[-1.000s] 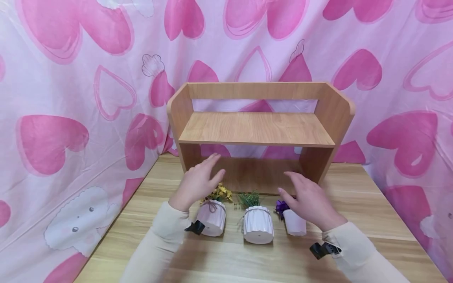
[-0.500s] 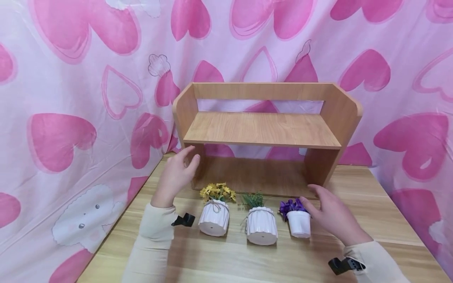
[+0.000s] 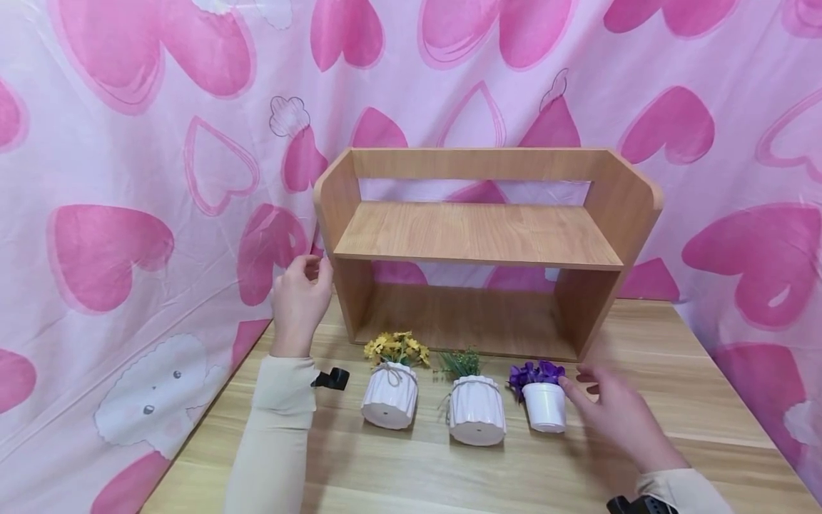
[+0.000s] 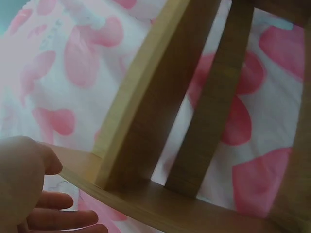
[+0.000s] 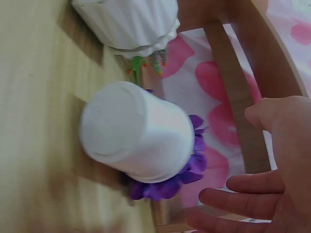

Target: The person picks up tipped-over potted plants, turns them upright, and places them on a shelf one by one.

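Note:
Beside the left panel of a wooden two-tier shelf [image 3: 478,232] is my left hand [image 3: 300,303], its fingers loosely bent. The left wrist view puts that thumb at the panel's edge; whether it touches I cannot tell. My right hand [image 3: 619,414], slightly blurred, is just right of a small white pot with purple flowers [image 3: 546,407]; its fingers are apart and hold nothing. The pot lies on its side, base toward me. To its left lie a white fluted pot with green sprigs [image 3: 477,410] and a white fluted pot with yellow flowers [image 3: 389,396], also with bases showing.
The shelf stands at the back of a wooden table [image 3: 411,475], just behind the pots. A pink heart-patterned curtain [image 3: 148,171] hangs behind the shelf and along both sides of the table. A black wrist mount [image 3: 332,379] sticks out from the left sleeve.
My left hand has moved left, from in front of the shelf to outside its left panel. My right hand has moved right and down, uncovering the purple-flower pot. The pots stay put.

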{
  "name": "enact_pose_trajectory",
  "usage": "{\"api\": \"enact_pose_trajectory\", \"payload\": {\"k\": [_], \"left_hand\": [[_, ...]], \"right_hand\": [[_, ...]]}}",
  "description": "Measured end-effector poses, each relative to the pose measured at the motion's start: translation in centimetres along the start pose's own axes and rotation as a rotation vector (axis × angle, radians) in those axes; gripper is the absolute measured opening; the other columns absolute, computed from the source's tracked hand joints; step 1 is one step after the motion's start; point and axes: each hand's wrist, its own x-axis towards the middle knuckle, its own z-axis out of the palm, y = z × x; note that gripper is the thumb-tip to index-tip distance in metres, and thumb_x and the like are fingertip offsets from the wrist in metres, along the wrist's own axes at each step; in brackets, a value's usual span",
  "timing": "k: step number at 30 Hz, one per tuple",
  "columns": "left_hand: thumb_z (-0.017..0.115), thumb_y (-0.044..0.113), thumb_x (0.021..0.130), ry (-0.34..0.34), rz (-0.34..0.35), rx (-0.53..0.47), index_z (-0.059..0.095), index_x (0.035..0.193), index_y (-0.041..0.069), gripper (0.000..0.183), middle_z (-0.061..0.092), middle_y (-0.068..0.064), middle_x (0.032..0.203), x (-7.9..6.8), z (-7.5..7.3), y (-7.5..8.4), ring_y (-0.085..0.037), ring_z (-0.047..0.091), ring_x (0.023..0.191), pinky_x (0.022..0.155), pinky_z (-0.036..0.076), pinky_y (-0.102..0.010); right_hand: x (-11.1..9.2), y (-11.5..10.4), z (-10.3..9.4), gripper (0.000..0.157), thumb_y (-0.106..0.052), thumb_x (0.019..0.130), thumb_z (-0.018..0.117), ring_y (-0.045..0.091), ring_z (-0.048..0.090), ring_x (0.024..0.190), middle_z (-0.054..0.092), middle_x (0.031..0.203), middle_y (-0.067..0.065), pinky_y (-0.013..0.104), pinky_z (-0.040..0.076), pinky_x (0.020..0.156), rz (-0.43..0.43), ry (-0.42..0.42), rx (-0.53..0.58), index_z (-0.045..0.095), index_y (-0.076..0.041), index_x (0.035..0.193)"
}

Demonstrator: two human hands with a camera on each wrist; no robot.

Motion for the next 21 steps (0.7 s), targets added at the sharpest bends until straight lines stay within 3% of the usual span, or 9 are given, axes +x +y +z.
{"api": "enact_pose_trajectory", "payload": {"k": [5,13,21], "left_hand": [[0.059,0.041,0.107,-0.038,-0.023,0.044,0.069,0.134,-0.001,0.051,0.078,-0.022,0.118,1.2,0.9,-0.5,-0.044,0.073,0.108,0.099,0.054,-0.059],[0.057,0.044,0.107,-0.148,-0.062,-0.071,0.057,0.151,0.001,0.061,0.066,-0.021,0.149,3.1,2.3,-0.9,-0.038,0.066,0.135,0.115,0.050,-0.055],[0.055,0.041,0.109,-0.191,-0.092,-0.139,0.058,0.149,0.003,0.055,0.066,-0.023,0.146,4.1,3.3,-1.0,-0.040,0.068,0.132,0.110,0.055,-0.056]], "right_hand": [[-0.4,0.3,0.9,0.076,-0.059,0.108,0.054,0.044,0.073,0.112,0.072,0.128,0.028,0.062,0.056,0.094,0.060,-0.028,0.010,0.057,0.009,0.144],[-0.9,0.6,2.1,0.077,-0.059,0.109,0.053,0.036,0.075,0.104,0.077,0.120,0.022,0.056,0.057,0.090,0.086,-0.007,0.013,0.059,0.010,0.141],[-0.9,0.6,3.1,0.081,-0.067,0.107,0.050,0.038,0.073,0.107,0.077,0.117,0.020,0.059,0.055,0.094,0.138,-0.020,0.014,0.063,0.007,0.135]]}}
